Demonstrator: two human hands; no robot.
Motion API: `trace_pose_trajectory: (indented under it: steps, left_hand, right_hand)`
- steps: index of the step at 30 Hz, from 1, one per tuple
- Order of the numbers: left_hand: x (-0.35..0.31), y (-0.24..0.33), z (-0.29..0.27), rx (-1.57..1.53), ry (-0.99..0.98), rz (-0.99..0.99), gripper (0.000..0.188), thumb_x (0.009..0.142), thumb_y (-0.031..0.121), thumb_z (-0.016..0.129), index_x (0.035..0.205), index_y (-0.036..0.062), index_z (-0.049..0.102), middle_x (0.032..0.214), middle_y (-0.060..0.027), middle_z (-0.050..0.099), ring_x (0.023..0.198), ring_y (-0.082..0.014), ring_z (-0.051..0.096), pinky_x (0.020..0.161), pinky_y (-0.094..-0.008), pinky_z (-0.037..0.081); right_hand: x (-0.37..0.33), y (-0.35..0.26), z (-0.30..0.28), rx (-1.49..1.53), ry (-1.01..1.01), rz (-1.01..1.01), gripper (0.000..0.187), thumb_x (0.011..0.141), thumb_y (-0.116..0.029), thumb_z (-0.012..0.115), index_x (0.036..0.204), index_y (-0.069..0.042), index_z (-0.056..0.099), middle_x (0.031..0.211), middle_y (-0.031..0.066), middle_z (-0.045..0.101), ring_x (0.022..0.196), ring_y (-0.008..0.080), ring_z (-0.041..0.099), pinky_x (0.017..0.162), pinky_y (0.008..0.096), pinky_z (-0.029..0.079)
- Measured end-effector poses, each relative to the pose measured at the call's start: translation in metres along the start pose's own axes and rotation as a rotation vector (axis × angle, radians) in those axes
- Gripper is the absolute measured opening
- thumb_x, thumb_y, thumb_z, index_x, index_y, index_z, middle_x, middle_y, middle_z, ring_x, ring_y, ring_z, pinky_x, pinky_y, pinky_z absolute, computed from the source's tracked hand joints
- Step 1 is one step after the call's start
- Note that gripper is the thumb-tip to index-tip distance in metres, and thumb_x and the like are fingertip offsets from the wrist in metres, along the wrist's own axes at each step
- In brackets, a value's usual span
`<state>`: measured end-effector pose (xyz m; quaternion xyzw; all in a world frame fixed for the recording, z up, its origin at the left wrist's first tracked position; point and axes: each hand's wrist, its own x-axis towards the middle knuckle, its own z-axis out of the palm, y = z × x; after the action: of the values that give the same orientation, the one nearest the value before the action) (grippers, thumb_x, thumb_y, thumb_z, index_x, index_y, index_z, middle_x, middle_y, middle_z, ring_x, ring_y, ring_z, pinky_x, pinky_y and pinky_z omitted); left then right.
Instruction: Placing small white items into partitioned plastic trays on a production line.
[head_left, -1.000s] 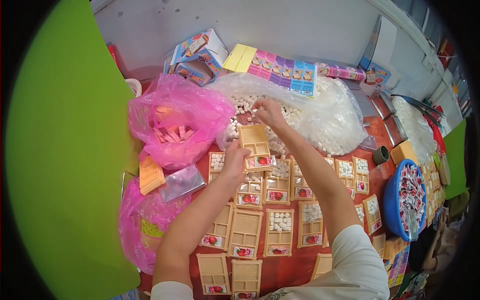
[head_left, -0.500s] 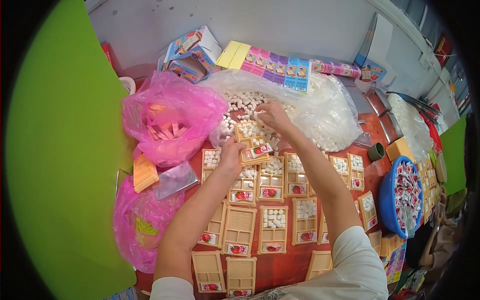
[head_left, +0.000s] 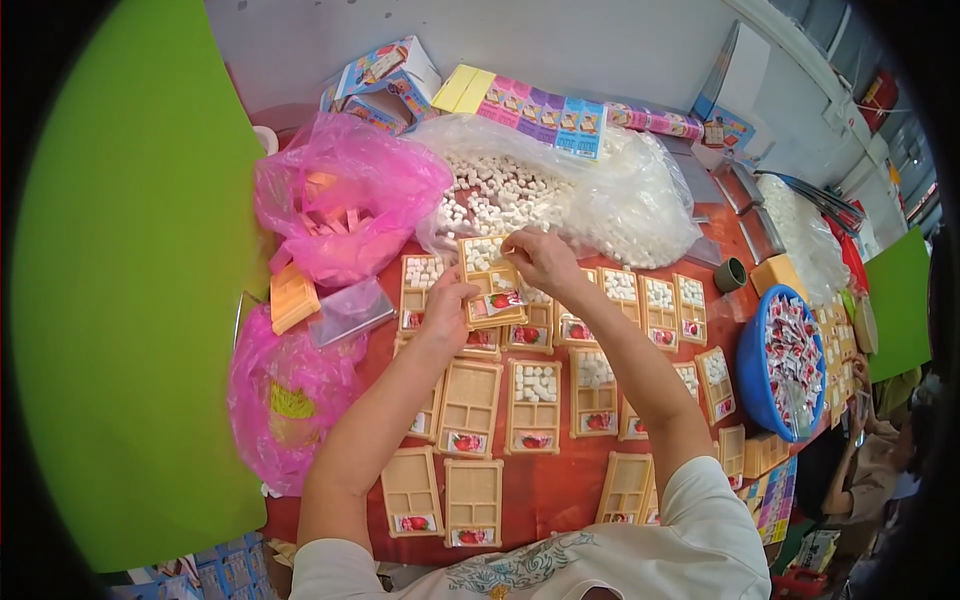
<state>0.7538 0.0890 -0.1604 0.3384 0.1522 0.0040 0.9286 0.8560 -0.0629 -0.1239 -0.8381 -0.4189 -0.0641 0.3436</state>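
Note:
My left hand [head_left: 447,308] grips a tan compartment tray [head_left: 481,285] by its left edge, holding it up over the table and tilted. White marshmallow-like pieces [head_left: 482,253] fill much of its top compartment, and a small strawberry-print sachet [head_left: 502,302] lies across its lower part. At the tray's upper right corner is my right hand [head_left: 543,262], fingers pinched together and pointing down into the top compartment. Whatever sits between those fingertips is hidden. Just behind, a heap of the same white pieces [head_left: 515,190] spreads from an open clear plastic bag [head_left: 635,215].
Rows of similar trays [head_left: 470,400] cover the red table [head_left: 560,485], some with white pieces, most with sachets. Pink bags [head_left: 385,180] stand at left beside stacked tan trays [head_left: 292,298]. At right are a blue basin [head_left: 752,370] of sachets and a dark cup [head_left: 730,273].
My right hand has come from the white heap down to the held tray's top compartment. The left hand still holds the tray. The whole view has shifted slightly.

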Motion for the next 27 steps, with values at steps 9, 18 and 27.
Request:
trace_pose_trajectory:
  steps: [9, 18, 27]
  left_hand:
    - [-0.048, -0.009, 0.003, 0.072, 0.044, 0.019, 0.04, 0.076, -0.01, 0.043, 0.115, -0.0023, 0.047, 0.107, -0.0129, 0.057, 0.096, -0.0204, 0.059, 0.085, -0.0335, 0.051]
    - [-0.071, -0.026, 0.014, 0.053, 0.024, 0.016, 0.043, 0.074, -0.011, 0.039, 0.116, -0.0019, 0.046, 0.106, -0.0133, 0.057, 0.093, -0.0217, 0.059, 0.083, -0.0345, 0.052]
    - [-0.09, -0.038, 0.011, 0.06, 0.019, -0.027, 0.036, 0.071, -0.011, 0.045, 0.105, -0.0021, 0.05, 0.095, -0.0099, 0.058, 0.087, -0.0183, 0.058, 0.076, -0.0305, 0.049]
  right_hand:
    - [-0.037, -0.057, -0.026, -0.034, -0.177, -0.114, 0.011, 0.078, -0.015, 0.062, 0.08, -0.004, 0.064, 0.079, 0.0111, 0.058, 0.07, 0.03, 0.059, 0.063, 0.0382, 0.046]
    - [-0.063, -0.076, -0.018, -0.419, -0.319, -0.092, 0.017, 0.079, -0.019, 0.055, 0.075, -0.003, 0.06, 0.076, 0.0123, 0.059, 0.071, 0.0316, 0.06, 0.068, 0.0421, 0.046]
    - [-0.072, -0.071, -0.033, -0.288, -0.117, -0.039, 0.013, 0.079, -0.016, 0.061, 0.078, -0.003, 0.062, 0.08, 0.0114, 0.058, 0.071, 0.0312, 0.058, 0.064, 0.0402, 0.047]
